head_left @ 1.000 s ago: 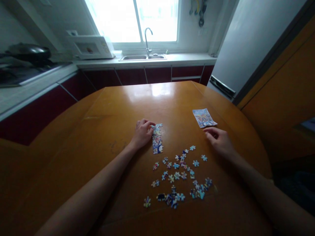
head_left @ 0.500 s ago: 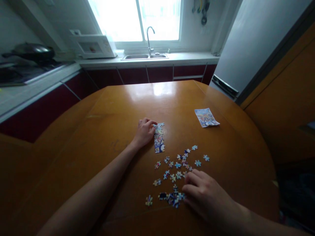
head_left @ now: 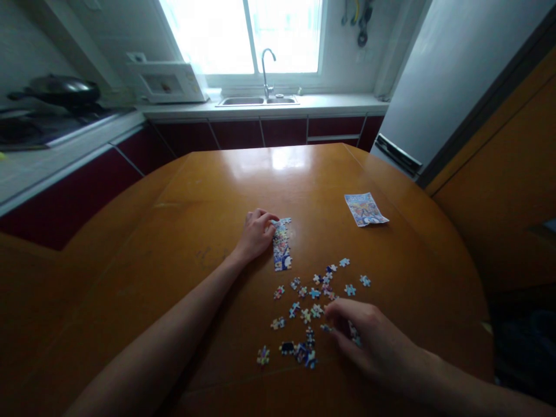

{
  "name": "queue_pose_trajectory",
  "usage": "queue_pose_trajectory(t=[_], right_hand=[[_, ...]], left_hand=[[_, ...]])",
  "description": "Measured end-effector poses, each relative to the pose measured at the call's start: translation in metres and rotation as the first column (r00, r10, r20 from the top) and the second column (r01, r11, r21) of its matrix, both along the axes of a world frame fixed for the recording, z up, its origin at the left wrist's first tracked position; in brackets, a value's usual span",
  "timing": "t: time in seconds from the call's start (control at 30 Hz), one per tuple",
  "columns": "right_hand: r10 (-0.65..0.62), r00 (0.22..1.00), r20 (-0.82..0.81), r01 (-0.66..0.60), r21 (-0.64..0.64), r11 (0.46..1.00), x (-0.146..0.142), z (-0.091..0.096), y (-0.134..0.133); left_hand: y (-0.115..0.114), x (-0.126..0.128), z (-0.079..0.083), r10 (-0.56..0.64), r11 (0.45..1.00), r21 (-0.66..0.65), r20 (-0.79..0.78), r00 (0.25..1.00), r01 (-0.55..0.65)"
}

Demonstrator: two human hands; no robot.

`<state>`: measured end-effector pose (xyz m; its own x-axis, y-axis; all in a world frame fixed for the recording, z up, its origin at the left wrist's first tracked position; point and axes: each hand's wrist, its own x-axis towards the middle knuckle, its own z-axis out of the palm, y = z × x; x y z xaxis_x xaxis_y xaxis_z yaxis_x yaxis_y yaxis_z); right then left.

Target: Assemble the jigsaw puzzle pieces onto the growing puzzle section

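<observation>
A joined strip of jigsaw puzzle [head_left: 282, 249] lies flat on the table. My left hand [head_left: 257, 234] rests at its upper left edge, bent fingers holding that corner. Lower right, my right hand [head_left: 369, 333] is cupped palm-inward, with light blue puzzle pieces [head_left: 354, 334] partly visible inside its curled fingers. Just off its thumb and fingertips lies a small piece [head_left: 325, 328]. Loose puzzle pieces [head_left: 316, 311] are scattered to the left of this hand and beyond it. A small dark cluster of pieces [head_left: 305, 353] sits nearer me, beside a piece showing a dark face [head_left: 287, 347].
A creased picture sheet [head_left: 365, 209] lies at the right of the wooden table [head_left: 208, 191]. Beyond the table's far edge are a sink [head_left: 243, 101], a microwave [head_left: 169, 82] and a stove with a lidded pan [head_left: 65, 90]. A fridge [head_left: 403, 87] stands on the right.
My right hand has shifted slightly right and turned, opening a gap between thumb and fingers. Light blue pieces left the near cluster and now show inside it. My left hand stays put.
</observation>
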<state>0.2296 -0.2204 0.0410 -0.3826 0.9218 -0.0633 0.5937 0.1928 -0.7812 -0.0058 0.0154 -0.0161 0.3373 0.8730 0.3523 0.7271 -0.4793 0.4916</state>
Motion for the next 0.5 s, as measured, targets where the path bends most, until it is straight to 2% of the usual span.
queue_pose_trajectory(t=[0.13, 0.23, 0.3, 0.37, 0.5], right_hand=[[-0.073, 0.986, -0.153, 0.087, 0.081, 0.993, 0.010, 0.020, 0.028], [-0.229, 0.938, -0.261, 0.255, 0.071, 0.964, 0.014, 0.027, 0.059], [-0.303, 0.875, -0.377, 0.335, 0.020, 0.942, 0.014, 0.027, 0.083], [-0.324, 0.834, -0.446, 0.366, 0.007, 0.931, 0.012, 0.025, 0.110], [-0.333, 0.856, -0.395, 0.425, 0.171, 0.889, 0.002, 0.013, 0.162]], left_hand=[[0.000, 0.000, 0.000, 0.002, 1.000, 0.000, 0.002, 1.000, -0.002], [-0.001, 0.001, 0.002, 0.003, 1.000, -0.011, 0.013, 1.000, -0.003], [-0.002, 0.002, 0.003, 0.000, 1.000, -0.020, 0.023, 1.000, 0.000], [-0.003, 0.002, 0.004, -0.005, 1.000, -0.022, 0.036, 0.999, 0.005], [-0.004, 0.001, 0.004, -0.016, 1.000, -0.018, 0.041, 0.999, 0.017]])
